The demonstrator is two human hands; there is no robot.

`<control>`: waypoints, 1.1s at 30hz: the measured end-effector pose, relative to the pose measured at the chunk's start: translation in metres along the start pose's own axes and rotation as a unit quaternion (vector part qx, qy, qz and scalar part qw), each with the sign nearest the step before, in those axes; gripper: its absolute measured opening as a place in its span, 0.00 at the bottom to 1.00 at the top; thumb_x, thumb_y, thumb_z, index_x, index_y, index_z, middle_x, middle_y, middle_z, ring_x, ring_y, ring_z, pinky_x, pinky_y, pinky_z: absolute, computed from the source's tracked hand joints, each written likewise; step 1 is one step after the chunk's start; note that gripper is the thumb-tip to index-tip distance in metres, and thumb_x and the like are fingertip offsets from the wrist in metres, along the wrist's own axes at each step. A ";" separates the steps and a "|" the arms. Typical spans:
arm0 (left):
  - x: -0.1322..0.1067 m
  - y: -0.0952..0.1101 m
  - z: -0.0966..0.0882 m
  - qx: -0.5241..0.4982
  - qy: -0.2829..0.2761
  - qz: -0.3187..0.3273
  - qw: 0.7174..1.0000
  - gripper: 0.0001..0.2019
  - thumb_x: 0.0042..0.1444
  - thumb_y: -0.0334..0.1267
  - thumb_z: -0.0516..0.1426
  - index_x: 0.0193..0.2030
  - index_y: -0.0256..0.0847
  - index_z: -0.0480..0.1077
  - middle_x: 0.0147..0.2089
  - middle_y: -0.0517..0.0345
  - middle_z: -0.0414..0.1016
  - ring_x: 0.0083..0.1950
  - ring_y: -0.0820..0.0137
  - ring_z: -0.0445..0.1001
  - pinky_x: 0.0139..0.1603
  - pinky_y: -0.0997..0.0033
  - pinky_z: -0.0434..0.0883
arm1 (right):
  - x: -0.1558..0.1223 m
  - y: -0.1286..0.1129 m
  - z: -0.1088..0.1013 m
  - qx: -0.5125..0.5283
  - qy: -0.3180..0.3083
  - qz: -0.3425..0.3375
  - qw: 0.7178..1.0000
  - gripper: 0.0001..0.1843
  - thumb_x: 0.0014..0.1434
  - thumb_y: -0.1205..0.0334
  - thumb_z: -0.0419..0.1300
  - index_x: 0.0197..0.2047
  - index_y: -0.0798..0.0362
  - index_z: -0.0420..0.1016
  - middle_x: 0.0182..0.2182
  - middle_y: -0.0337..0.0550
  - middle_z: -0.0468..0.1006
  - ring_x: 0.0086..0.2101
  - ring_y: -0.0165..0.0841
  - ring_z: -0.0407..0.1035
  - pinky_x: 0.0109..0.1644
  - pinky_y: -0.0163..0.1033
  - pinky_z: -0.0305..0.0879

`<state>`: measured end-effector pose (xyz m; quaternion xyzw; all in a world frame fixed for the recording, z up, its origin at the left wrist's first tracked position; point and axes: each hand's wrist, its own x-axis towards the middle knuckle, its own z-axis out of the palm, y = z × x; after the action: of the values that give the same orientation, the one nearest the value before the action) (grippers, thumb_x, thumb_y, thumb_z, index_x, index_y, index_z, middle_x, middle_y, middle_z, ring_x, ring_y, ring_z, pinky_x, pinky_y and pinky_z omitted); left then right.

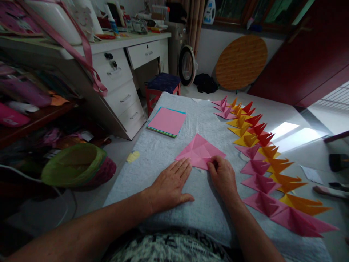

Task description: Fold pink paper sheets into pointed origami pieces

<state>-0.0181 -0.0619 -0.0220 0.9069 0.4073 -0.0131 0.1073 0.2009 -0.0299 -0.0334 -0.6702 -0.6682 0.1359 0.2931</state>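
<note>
A pink sheet of paper (198, 149), creased and partly folded into a pointed shape, lies on the grey cloth-covered table (163, 160). My left hand (170, 185) rests flat on the cloth just left of it, fingers stretched toward its lower edge. My right hand (222, 174) is curled, its fingertips pinching the paper's near right edge. Along the right side of the table runs a row of several folded paper pieces (259, 153) in pink, yellow, orange and red.
A stack of square paper sheets (167, 122), pink on top, lies at the table's far left. A white desk with drawers (122, 83) stands to the left, and a green basin (72, 163) sits on the floor. A round wooden board (241, 62) leans against the far wall.
</note>
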 end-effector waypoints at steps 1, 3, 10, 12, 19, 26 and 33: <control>0.000 0.000 -0.002 0.000 -0.011 -0.005 1.000 0.46 0.61 0.66 0.49 0.74 0.30 0.47 0.77 0.36 0.43 0.78 0.54 0.41 0.75 0.55 0.45 | 0.000 0.000 0.000 0.001 0.000 -0.001 1.000 0.08 0.58 0.58 0.53 0.31 0.51 0.69 0.29 0.46 0.76 0.32 0.39 0.67 0.39 0.42 0.57; 0.000 -0.001 -0.005 -0.003 -0.024 -0.009 1.000 0.46 0.60 0.65 0.50 0.73 0.31 0.47 0.77 0.37 0.43 0.78 0.54 0.42 0.75 0.56 0.45 | 0.000 0.001 0.000 0.002 0.000 -0.003 1.000 0.08 0.58 0.58 0.52 0.31 0.51 0.69 0.29 0.46 0.76 0.32 0.39 0.66 0.39 0.42 0.57; -0.002 -0.018 -0.005 -0.067 0.056 -0.032 0.996 0.34 0.64 0.55 0.54 0.70 0.35 0.55 0.74 0.40 0.55 0.74 0.56 0.53 0.72 0.54 0.53 | -0.001 0.001 0.002 -0.002 -0.002 -0.007 1.000 0.08 0.58 0.58 0.52 0.31 0.51 0.69 0.29 0.46 0.75 0.32 0.39 0.66 0.38 0.42 0.57; 0.002 -0.026 -0.008 -0.108 0.114 -0.082 0.984 0.25 0.64 0.45 0.56 0.64 0.35 0.62 0.67 0.41 0.64 0.69 0.57 0.60 0.69 0.56 0.59 | -0.001 0.002 0.002 -0.002 -0.005 -0.007 1.000 0.07 0.58 0.59 0.52 0.31 0.51 0.69 0.29 0.46 0.75 0.33 0.39 0.66 0.38 0.42 0.57; 0.024 -0.045 -0.021 -0.184 0.148 -0.205 0.950 0.04 0.57 0.37 0.61 0.37 0.40 0.75 0.47 0.51 0.69 0.54 0.57 0.66 0.58 0.54 0.66 | 0.000 0.001 0.001 -0.004 -0.011 -0.001 1.000 0.07 0.57 0.59 0.52 0.32 0.51 0.69 0.29 0.46 0.75 0.33 0.40 0.67 0.39 0.42 0.57; 0.027 -0.045 -0.022 -0.186 0.132 -0.243 0.943 0.03 0.58 0.36 0.60 0.35 0.42 0.76 0.47 0.54 0.70 0.55 0.58 0.65 0.58 0.55 0.63 | 0.000 0.000 0.000 -0.003 -0.013 -0.004 1.000 0.07 0.57 0.59 0.52 0.31 0.51 0.68 0.30 0.47 0.76 0.34 0.40 0.67 0.40 0.43 0.58; 0.026 -0.045 -0.025 -0.175 0.129 -0.257 0.942 0.03 0.57 0.36 0.60 0.34 0.41 0.76 0.47 0.53 0.70 0.55 0.58 0.64 0.57 0.56 0.63 | 0.000 0.001 0.000 -0.003 -0.013 -0.004 1.000 0.08 0.58 0.58 0.52 0.32 0.51 0.69 0.29 0.46 0.76 0.33 0.40 0.67 0.40 0.43 0.58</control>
<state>-0.0357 -0.0084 -0.0090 0.7323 0.6327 0.1483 0.2035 0.2016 -0.0300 -0.0338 -0.6665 -0.6751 0.1410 0.2830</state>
